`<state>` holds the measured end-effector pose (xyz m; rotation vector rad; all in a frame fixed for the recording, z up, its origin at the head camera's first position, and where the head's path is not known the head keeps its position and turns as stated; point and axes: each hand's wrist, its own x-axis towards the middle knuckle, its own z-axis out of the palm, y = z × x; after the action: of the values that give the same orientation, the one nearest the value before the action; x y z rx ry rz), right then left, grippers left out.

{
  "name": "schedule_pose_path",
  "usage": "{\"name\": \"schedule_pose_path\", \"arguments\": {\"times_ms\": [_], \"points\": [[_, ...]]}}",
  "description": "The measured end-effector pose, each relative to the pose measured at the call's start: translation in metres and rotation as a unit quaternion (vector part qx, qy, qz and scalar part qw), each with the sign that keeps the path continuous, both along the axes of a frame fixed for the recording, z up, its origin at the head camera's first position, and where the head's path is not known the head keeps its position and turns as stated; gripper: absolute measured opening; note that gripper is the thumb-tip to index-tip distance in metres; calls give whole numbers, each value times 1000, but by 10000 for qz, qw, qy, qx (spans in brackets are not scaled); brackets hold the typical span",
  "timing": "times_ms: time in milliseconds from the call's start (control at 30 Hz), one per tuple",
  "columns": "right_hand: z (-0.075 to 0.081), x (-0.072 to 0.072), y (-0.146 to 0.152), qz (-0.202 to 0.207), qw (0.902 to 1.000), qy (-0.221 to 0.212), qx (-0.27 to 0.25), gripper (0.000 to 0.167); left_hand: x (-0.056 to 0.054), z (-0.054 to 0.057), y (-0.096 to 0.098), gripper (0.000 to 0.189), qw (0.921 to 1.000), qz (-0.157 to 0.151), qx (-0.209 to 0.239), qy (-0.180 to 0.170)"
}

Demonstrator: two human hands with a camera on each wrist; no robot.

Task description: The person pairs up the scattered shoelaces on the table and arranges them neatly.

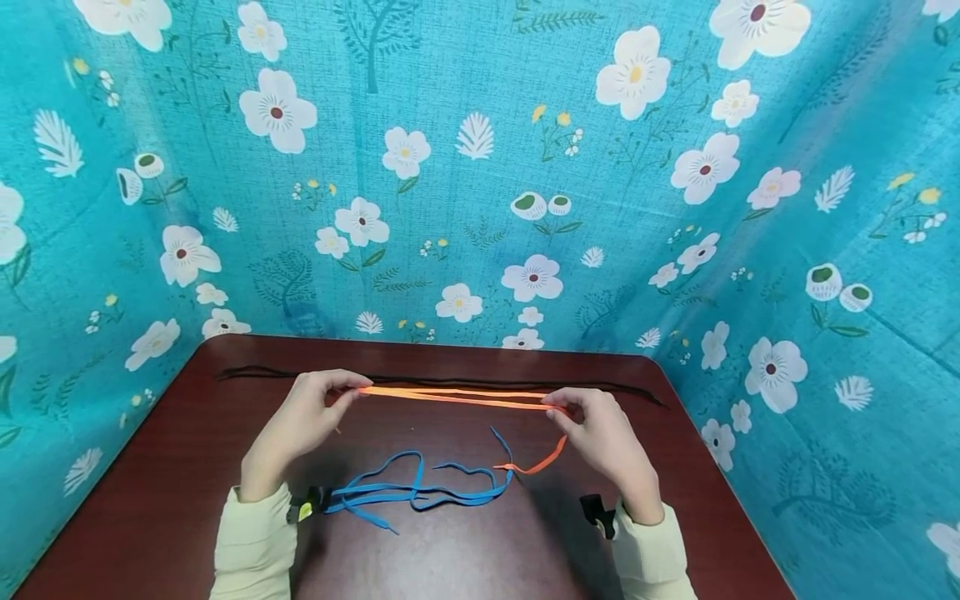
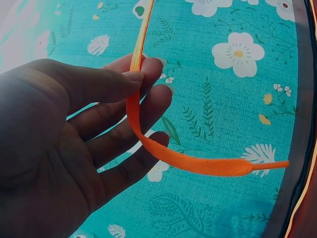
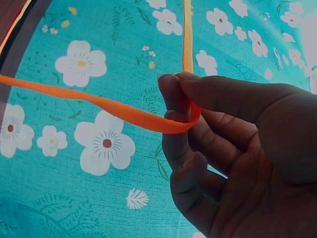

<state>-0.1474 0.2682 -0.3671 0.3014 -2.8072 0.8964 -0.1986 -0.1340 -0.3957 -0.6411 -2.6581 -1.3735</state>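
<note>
An orange flat shoelace (image 1: 450, 398) runs in two strands, taut, between my hands above the table. My left hand (image 1: 300, 421) pinches it between thumb and fingertips. In the left wrist view a short end of the orange lace (image 2: 198, 166) hangs past those fingers, its narrow tip bare. My right hand (image 1: 603, 429) pinches the other side, and in the right wrist view the lace (image 3: 143, 118) bends round under the fingertips. From there an orange tail drops toward the table, where its tip overlaps a blue shoelace (image 1: 472, 502) lying in loose loops between my forearms.
A black shoelace (image 1: 615, 386) lies stretched along the back of the dark red-brown table (image 1: 150, 517). Blue flowered cloth (image 1: 450, 208) hangs behind the table and along both sides. Dark straps with buckles sit at both wrists.
</note>
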Motion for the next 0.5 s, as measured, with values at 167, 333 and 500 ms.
{"name": "schedule_pose_path", "arguments": {"times_ms": [167, 333, 500], "points": [[0, 0, 2, -41, 10000, -23, 22, 15, 0, 1, -4, 21, 9999, 109, -46, 122], [-1, 0, 7, -97, 9999, 5, 48, 15, 2, 1, -5, 22, 9999, 152, -10, 49], [0, 0, 10, -147, 9999, -35, -24, 16, 3, 2, -7, 22, 9997, 223, -14, 85]]}}
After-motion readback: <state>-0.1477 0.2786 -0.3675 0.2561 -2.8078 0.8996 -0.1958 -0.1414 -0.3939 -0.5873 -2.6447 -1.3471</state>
